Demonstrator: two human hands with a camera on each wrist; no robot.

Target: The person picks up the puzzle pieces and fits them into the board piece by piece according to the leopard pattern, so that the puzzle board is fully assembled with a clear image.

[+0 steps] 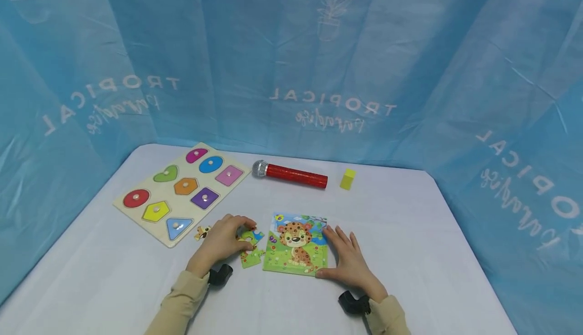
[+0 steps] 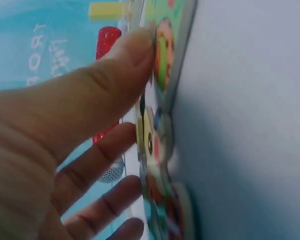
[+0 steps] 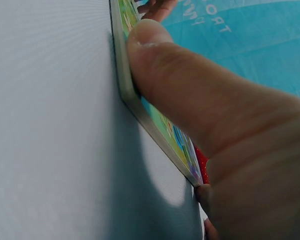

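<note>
A square jigsaw puzzle (image 1: 295,246) with a leopard cub picture lies flat in the head view. My right hand (image 1: 348,261) rests at its right side, thumb on the near right corner and a finger at the far right edge. That thumb (image 3: 165,65) lies on the puzzle's corner in the right wrist view. My left hand (image 1: 224,239) curves over loose puzzle pieces (image 1: 250,259) left of the puzzle. In the left wrist view its thumb (image 2: 125,52) touches one piece (image 2: 165,52), while the other fingertips reach the pieces (image 2: 155,145) beyond.
A wooden peg board (image 1: 159,185) with colourful shapes lies at the left. Behind the puzzle are a red toy microphone (image 1: 296,175) and a yellow block (image 1: 348,179). A small dog-picture piece (image 1: 202,232) lies by the left hand. Blue curtains (image 1: 282,61) surround the white table (image 1: 410,234).
</note>
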